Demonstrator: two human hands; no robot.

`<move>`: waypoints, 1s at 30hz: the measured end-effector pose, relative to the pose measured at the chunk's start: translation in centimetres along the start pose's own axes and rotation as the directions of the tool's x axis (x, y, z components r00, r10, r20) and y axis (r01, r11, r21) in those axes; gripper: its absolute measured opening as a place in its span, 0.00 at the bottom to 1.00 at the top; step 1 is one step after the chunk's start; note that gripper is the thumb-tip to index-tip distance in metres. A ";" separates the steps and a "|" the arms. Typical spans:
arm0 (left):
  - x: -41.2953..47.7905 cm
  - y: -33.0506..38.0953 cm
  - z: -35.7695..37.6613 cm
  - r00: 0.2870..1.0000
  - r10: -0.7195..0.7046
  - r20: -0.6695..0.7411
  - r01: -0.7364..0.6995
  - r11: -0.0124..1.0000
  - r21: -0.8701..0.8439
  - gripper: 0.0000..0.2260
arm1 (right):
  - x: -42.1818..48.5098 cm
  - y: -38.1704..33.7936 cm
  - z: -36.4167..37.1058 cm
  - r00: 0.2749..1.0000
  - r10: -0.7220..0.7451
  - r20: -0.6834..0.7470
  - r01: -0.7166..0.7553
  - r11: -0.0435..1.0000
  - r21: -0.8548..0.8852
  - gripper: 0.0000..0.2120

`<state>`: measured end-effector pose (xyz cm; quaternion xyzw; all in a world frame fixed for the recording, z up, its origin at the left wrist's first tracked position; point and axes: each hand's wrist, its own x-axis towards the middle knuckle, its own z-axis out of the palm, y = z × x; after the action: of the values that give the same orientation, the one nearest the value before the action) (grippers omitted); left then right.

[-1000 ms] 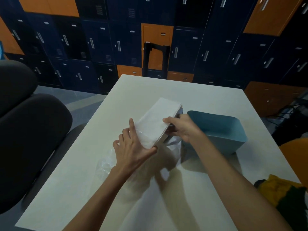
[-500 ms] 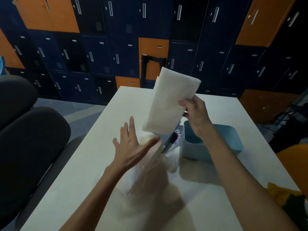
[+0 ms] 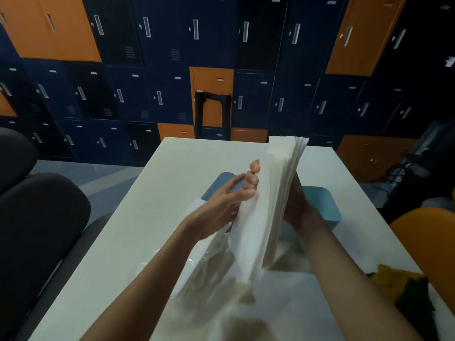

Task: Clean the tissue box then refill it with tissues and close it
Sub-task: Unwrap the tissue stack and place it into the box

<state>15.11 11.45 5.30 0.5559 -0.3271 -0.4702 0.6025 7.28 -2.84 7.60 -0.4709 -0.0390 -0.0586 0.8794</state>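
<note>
Your right hand [image 3: 298, 207] grips the tissue stack [image 3: 275, 193] upright above the tabletop [image 3: 167, 193], left hand [image 3: 221, 205] straight-fingered against it. The stack is probably light and floppy, so clamp it mid-stack. The tissue box [image 3: 327, 205] sits just right.

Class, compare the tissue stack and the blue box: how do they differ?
The stack is white; the box is blue. The stack stands on end, held between the left hand and right hand; the box rests on the table, partly hidden by the right hand.
</note>
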 end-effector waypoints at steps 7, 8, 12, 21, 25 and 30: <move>-0.9 -2.0 1.9 0.989 -0.148 0.017 0.149 0.982 -0.115 0.21 | -3.6 1.3 1.0 0.886 0.033 -0.463 -0.065 0.996 -0.055 0.19; -1.2 -2.0 1.9 0.986 -0.166 0.001 0.165 0.983 -0.082 0.19 | -4.1 1.3 1.1 0.835 -0.010 -0.551 -0.035 0.997 -0.073 0.19; -1.9 -2.3 1.5 0.992 -0.098 -0.078 0.090 0.991 -0.099 0.10 | -4.1 1.0 1.0 0.817 -0.119 -0.564 -0.042 0.964 -0.264 0.17; -2.3 -3.7 2.6 0.920 0.207 -0.333 -0.210 0.977 0.026 0.12 | -9.1 3.1 0.5 0.856 -0.225 -0.466 -0.071 0.841 -0.537 0.16; -2.5 -4.9 4.7 0.902 0.261 -0.343 -0.239 0.965 0.106 0.14 | -10.7 4.4 0.2 0.785 -0.370 -0.497 -0.055 0.757 -0.651 0.12; -2.5 -6.3 6.2 0.888 0.296 -0.352 -0.264 0.955 0.136 0.23 | -12.0 6.0 -0.6 0.774 -0.360 -0.521 -0.072 0.767 -0.637 0.16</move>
<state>7.33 11.91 0.46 0.6060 -0.3047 -0.2513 0.6905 -3.79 0.78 0.81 -0.6840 0.2333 -0.2900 0.6274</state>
